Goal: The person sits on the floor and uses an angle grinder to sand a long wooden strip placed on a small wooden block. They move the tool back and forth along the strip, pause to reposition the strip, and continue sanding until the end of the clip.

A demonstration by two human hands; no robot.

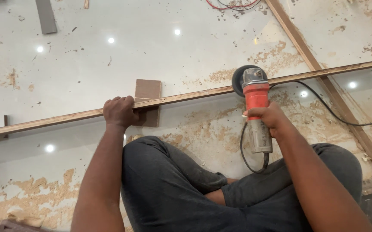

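A long thin wooden strip [186, 96] runs across the view from lower left to upper right, resting on a small brown board block [147, 89]. My left hand [119, 112] grips the strip beside that block. My right hand [268, 117] holds a red and grey angle grinder [256, 103] by its body. The grinder's dark disc [238, 80] touches the strip's edge. Its black cable [323, 103] trails off to the right. I sit cross-legged on the floor in dark trousers [186, 184].
The glossy white floor [108, 64] carries sawdust patches near the grinder and at the lower left. A second wooden strip [319, 73] lies diagonally at the right. A grey offcut [46, 16] lies at the top left, red wires [233, 4] at the top.
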